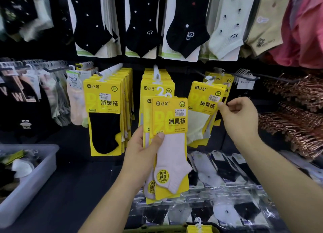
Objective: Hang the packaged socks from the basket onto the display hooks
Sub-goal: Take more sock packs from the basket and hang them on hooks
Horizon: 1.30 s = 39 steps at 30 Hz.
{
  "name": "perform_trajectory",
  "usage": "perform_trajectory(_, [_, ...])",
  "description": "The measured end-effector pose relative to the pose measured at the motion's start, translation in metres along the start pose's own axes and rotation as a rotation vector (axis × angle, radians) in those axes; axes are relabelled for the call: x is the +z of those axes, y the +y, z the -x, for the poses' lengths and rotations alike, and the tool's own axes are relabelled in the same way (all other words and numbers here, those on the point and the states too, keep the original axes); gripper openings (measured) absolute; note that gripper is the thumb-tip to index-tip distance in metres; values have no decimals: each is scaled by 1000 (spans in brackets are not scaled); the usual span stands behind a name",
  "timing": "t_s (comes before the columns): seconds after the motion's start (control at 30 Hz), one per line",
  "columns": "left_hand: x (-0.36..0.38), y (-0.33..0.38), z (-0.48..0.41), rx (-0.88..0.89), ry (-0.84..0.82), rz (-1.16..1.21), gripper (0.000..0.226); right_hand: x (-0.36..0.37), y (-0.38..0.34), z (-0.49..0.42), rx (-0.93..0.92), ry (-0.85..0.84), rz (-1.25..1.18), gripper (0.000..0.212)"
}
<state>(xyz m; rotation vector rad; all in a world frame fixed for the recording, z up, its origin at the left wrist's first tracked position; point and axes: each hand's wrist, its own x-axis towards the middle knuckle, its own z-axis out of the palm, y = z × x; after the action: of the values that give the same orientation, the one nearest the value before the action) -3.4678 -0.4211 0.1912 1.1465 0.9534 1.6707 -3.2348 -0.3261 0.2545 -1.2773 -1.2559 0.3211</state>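
Where yellow sock packs (pixel 103 100) hang on hooks (pixel 112 70), dark counter (pixel 78 176), grey bin (pixel 35 185)

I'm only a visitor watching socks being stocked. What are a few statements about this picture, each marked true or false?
1. The left hand holds yellow packs of pale pink socks. True.
2. The right hand hangs free, touching nothing. False: it pinches the edge of the pale green sock pack hanging on the right.
3. The front pack on the left hook shows black socks. True.
4. The grey bin sits at the far right. False: it is at the lower left.
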Motion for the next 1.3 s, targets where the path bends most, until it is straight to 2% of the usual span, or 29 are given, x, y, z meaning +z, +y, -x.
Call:
perform_trajectory(0.2, [5, -1, 1, -15, -79, 13, 24, 11, -31, 29, -226, -258, -93, 7])
perform_trajectory(0.3, [6, -2, 2, -5, -92, 3, 27, 14, -46, 31, -259, -339, -65, 13])
perform_trajectory(0.4, [6, -5, 3, -11, -126, -11, 29, 15, -56, 29, -298, -407, 12, 4])
perform_trajectory(0.6, [5, -7, 4, -18, -128, -72, 22, 14, -59, 16, -193, -531, -24, 15])
perform_trajectory(0.73, [8, -8, 4, -24, -123, -65, 17, 9, -53, 5, -93, -480, -80, 15])
perform_trajectory(0.87, [6, -7, 4, -17, -97, -73, 28, -1, -50, -15, -6, -320, -137, 13])
perform_trajectory(0.97, [2, -7, 0, -11, -52, -80, 27, -10, -53, -32, 26, -222, -201, 12])
perform_trajectory(1.13, [-6, -5, -3, 26, -10, -95, 21, -11, -62, -49, -5, -173, -220, 11])
perform_trajectory(1.3, [-10, -3, -2, 46, 8, -96, 24, 2, -64, -57, -124, -181, -54, 20])
